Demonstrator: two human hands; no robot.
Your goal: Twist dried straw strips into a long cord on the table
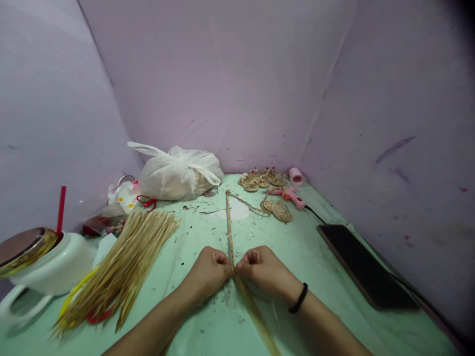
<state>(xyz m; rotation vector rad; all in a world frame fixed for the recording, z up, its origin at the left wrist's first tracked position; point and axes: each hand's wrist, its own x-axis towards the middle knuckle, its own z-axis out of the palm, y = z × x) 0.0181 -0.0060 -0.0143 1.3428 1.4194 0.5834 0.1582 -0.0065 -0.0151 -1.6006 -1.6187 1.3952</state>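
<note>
A thin straw braid (229,222) runs from the far part of the table down to my two hands. My left hand (213,267) is closed in a pinch on the braid's near end. Opposite it, my right hand (258,264) pinches the same spot, fingertips almost touching the left ones. Loose straw strands (256,316) trail from under the hands toward the front edge, somewhat blurred. At its far end the braid bends and leads right to a coiled straw piece (280,210). A black band circles my right wrist.
A straw bundle (126,267) lies left, beside a white mug (63,262) with a red stick. Behind stands a tied white plastic bag (181,173). Back right are woven straw pieces (261,179), a pink glue gun (293,196) and a pink spool (297,176). A phone (365,264) lies right.
</note>
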